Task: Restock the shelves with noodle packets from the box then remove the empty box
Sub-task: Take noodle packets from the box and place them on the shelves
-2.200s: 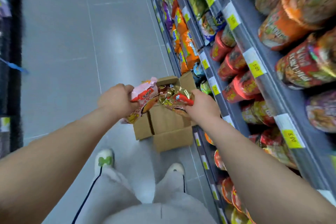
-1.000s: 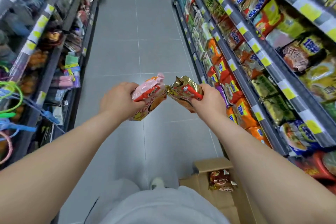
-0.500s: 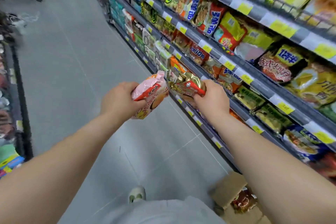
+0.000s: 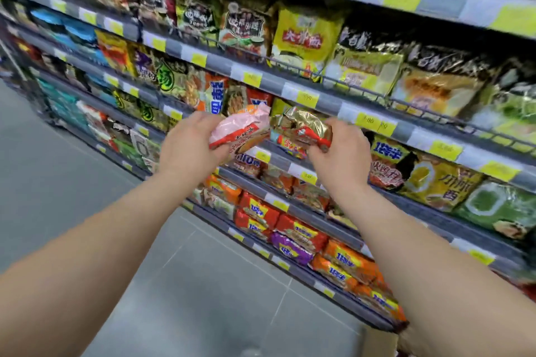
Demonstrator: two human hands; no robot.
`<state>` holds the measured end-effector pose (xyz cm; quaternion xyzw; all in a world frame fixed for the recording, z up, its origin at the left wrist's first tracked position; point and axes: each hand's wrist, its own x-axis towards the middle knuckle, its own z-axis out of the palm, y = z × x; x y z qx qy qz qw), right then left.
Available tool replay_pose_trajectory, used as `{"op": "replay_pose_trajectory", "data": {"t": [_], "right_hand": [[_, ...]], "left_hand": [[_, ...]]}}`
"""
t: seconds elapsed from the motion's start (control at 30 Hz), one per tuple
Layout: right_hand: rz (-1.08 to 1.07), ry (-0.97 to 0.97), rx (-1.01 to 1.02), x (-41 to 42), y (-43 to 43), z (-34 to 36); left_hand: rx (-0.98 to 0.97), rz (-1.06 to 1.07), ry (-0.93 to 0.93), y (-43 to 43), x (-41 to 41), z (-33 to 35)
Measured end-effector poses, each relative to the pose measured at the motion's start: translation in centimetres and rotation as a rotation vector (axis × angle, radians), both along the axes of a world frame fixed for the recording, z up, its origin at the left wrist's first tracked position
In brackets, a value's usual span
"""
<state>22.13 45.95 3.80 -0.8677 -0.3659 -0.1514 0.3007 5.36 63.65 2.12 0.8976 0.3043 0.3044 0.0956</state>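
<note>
A: Pink packet point(image 4: 240, 130), centre frame: pale pink crinkled wrap, red band with print, noodle picture on lower part. Clamped in left hand point(image 4: 188, 145), fingers curled round its left end.

B: Gold packet point(image 4: 303, 127) just right of it: shiny creased foil, red label. Gripped in right hand point(image 4: 343, 153), fingers closed under its right end. Near ends of both packets almost touching.

A: Both held up in front of shelves point(image 4: 290, 87), mid frame, level with a yellow price tag point(image 4: 368, 120).

B: Shelves packed: yellow and black bags upper right, orange, red and purple packs lower centre. Blurred at the edges.

A: Cardboard box point(image 4: 380, 342) corner at bottom right, on grey floor point(image 4: 72, 182).
</note>
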Motion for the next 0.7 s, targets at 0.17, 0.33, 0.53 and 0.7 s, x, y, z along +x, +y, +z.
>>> {"op": "replay_pose_trajectory", "data": {"t": [0.17,0.33,0.53,0.7], "right_hand": [[-0.1,-0.153,0.095,2.9,4.2,5.5],[-0.242,-0.354,0.221,4.3,7.5,9.3],[-0.416,-0.676,0.33,3.8,11.2,13.3],[-0.481,-0.925,0.34,3.2,14.6,17.4]], "left_hand": [[0.151,-0.05,-0.198,5.6,5.5,5.4],[0.333,-0.205,-0.367,10.9,9.6,10.0],[0.56,-0.353,-0.61,15.2,11.1,15.2],[0.658,-0.436,-0.706,19.7,12.3,20.0]]}}
